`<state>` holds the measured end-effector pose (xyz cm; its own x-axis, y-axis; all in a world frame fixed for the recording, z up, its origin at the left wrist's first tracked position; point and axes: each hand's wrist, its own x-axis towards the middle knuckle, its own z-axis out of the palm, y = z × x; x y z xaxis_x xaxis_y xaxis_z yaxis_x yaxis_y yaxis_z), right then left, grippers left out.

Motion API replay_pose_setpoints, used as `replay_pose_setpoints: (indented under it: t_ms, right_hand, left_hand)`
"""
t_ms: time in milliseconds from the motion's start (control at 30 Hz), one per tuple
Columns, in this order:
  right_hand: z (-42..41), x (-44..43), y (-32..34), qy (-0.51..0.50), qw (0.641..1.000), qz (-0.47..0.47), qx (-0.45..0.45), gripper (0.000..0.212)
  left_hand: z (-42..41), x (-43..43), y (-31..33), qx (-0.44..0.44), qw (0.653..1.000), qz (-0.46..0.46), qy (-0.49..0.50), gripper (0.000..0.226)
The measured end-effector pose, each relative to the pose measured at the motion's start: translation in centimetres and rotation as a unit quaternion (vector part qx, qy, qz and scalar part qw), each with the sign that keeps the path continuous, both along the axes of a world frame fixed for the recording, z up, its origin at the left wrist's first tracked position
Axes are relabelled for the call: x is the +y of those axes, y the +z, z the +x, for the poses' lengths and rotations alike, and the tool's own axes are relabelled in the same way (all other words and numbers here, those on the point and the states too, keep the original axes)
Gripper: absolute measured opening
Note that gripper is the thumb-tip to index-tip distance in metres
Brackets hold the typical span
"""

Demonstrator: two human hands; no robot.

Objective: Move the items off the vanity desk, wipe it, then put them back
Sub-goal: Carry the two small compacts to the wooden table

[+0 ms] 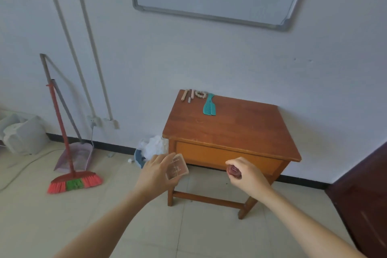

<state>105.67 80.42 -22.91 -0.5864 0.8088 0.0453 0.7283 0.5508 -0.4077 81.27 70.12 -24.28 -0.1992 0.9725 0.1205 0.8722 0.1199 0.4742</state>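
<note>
Both hands are full. The left hand (156, 170) grips a clear, pink-tinted rectangular plastic case (178, 168) by its edge, with the fingers curled behind it. The right hand (247, 172) is closed round a small dark red round container (234, 170), and only one end of it shows past the fingers. The two hands are held apart at about the same height, short of the brown wooden vanity desk (240, 132).

The desk top lies ahead of and above both grips, with bare wood straight beyond the right hand. The right hand shows against the drawer front, while the left hangs just off the near-left corner.

The other items are bunched at the far-left corner, well beyond both hands. A teal plastic comb (209, 105) lies between the two hands' lines, its long axis running away from the person and its handle toward the wall. Left of it are a beaded bracelet (200, 94) and a few thin pencil-like sticks (184, 95), nearer the left hand's line.

Whether the held pair is leaving the desk or going back cannot be told from this view. Either way, neither hand can take anything more until it sets down what it holds.
</note>
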Motion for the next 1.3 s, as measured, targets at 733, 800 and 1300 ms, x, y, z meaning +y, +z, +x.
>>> replay_pose_setpoints:
  t_ms: [733, 800, 1300]
  right_hand:
    - [7.1, 26.3, -2.9, -0.002, 0.999, -0.039, -0.02, 0.044]
    - [6.5, 28.1, -3.2, -0.002, 0.999, -0.042, -0.017, 0.044]
    - [-2.0, 40.3, -4.0, -0.069, 0.992, -0.091, -0.061, 0.045]
  left_hand:
    - [7.2, 27.8, -3.3, -0.014, 0.999, -0.034, -0.027, 0.065]
    - [6.7, 29.7, -3.5, -0.019, 0.999, -0.038, -0.02, 0.065]
    - [0.2, 47.1, -5.4, -0.036, 0.996, -0.048, -0.064, 0.063]
